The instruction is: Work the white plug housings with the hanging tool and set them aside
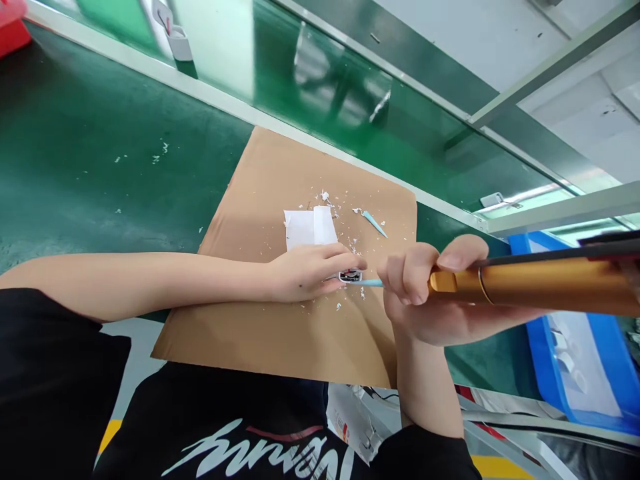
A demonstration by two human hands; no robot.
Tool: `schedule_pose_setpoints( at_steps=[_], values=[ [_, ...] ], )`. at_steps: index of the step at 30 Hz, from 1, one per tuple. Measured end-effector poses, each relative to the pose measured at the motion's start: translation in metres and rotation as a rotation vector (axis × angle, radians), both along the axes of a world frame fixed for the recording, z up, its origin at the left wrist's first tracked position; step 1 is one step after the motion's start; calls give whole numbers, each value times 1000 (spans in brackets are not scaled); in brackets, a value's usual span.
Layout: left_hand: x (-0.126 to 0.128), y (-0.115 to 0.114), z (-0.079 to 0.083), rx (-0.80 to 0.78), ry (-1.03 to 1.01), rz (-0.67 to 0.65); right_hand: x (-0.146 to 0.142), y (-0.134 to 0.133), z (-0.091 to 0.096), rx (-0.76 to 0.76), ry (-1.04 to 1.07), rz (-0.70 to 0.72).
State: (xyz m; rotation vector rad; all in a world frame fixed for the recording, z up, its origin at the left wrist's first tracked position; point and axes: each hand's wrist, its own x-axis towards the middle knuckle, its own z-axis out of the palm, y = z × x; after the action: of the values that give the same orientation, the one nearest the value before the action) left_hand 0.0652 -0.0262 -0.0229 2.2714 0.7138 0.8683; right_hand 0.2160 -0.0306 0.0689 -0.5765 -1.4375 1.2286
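Note:
On a brown cardboard sheet (280,333), my left hand (310,272) grips a small white housing (351,274) between thumb and fingers. Its open side shows dark and red parts inside. My right hand (425,293) is wrapped round a gold cylindrical tool (545,283) with a dark strip along its top. A pale-blue thin tip (371,283) reaches from that hand to the housing's edge; where it joins the tool is hidden by my fingers. Beyond my left hand lies a folded white paper (303,228). A loose pale-blue tapered tip (374,224) rests farther back.
White scraps (325,197) are strewn over the cardboard and the green table (125,200). A blue bin (543,360) with white pieces stands at right. White rails (340,157) run along the table's back. A red container (13,30) is at far left, a white housing (179,45) behind the rail.

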Motion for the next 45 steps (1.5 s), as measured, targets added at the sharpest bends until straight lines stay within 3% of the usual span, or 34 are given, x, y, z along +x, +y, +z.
schedule_pose_setpoints(
  at_steps=[12,19,26,33,45],
  values=[
    [2,1,-1,97,-154,13,1,0,1,-15,-10,-1],
    [3,1,-2,51,-160,22,0,-1,0,-3,-7,-70],
    [3,1,-2,105,-185,37,2,0,-1,-5,50,32],
    [4,2,-1,184,-205,40,7,10,-10,134,132,199],
    [3,2,-2,248,-124,78,7,10,-10,83,86,80]
  ],
)
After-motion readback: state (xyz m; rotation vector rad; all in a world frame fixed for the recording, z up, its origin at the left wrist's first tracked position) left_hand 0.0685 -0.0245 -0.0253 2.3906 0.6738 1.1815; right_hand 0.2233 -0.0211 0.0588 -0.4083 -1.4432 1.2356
